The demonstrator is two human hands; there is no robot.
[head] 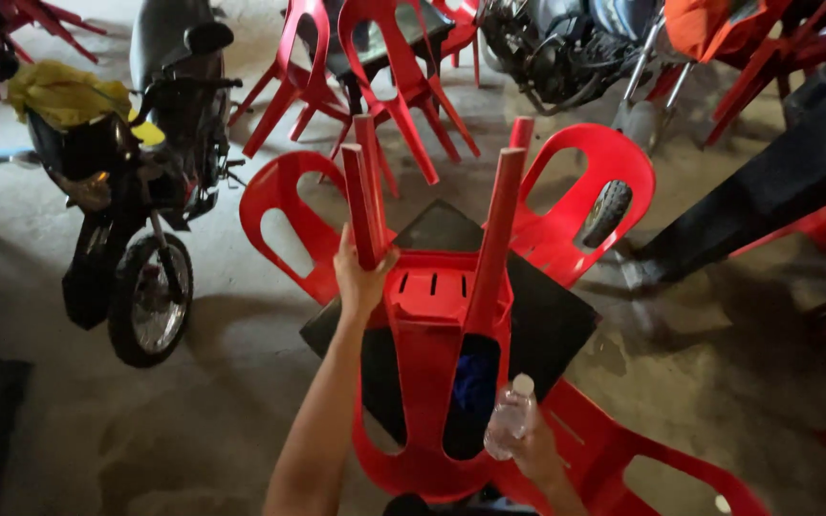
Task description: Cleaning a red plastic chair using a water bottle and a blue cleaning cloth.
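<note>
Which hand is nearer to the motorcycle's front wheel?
Left. The left hand grips a leg of the upturned red chair, across bare floor from the front wheel; the right hand, holding a clear bottle, is farther away.

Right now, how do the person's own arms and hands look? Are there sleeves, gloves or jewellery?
Both arms are bare as far as the picture shows: no sleeves, gloves, watch or rings are visible. The left hand and forearm show fully; the right hand shows only partly at the bottom edge.

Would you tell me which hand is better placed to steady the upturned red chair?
Probably the left hand: it grips a leg of the upturned red chair, while the right hand holds a clear plastic bottle.
</note>
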